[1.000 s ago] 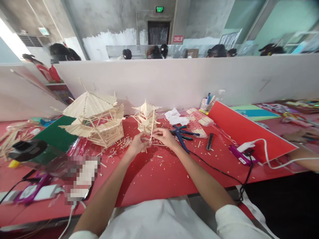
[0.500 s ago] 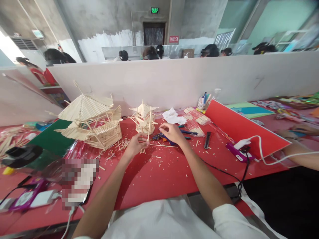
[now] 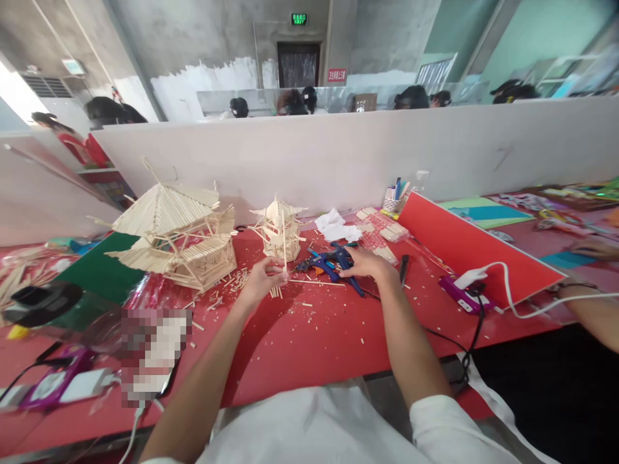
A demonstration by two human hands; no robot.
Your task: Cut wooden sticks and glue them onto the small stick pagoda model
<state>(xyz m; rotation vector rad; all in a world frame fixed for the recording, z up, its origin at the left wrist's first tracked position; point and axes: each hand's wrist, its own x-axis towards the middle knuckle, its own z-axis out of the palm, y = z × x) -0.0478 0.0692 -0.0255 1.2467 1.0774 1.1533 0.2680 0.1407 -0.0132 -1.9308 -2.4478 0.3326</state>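
Your left hand (image 3: 262, 281) pinches one upright stick (image 3: 284, 248); beyond this hand stands the small pavilion (image 3: 271, 229). Your right hand (image 3: 370, 263) is at the blue tool (image 3: 323, 260), but its grip I cannot tell.

Patchy grey wall (image 3: 207, 38), dark door (image 3: 298, 64), pale partition (image 3: 338, 151)

Left hand (image 3: 261, 281) pinches a wooden stick (image 3: 284, 250) upright; right hand (image 3: 370, 263) is at the blue glue gun (image 3: 341, 256).
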